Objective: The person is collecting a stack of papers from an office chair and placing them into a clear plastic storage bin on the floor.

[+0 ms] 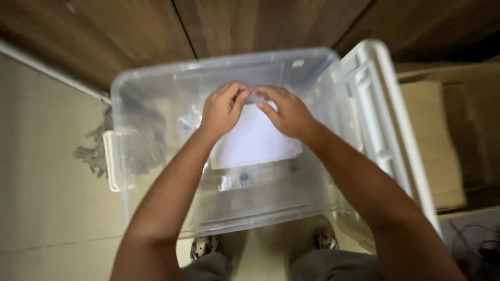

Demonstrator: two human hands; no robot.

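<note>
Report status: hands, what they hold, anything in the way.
Left hand and right hand both pinching top edge of white paper. Held over open clear plastic bin. Nothing blocking.

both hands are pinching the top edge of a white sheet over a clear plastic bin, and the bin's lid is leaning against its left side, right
Not quite: the lid leans against the bin's right side, not the left, as the head view shows. The rest holds: the left hand and right hand both pinch the top edge of the white sheet over the clear plastic bin.
</note>
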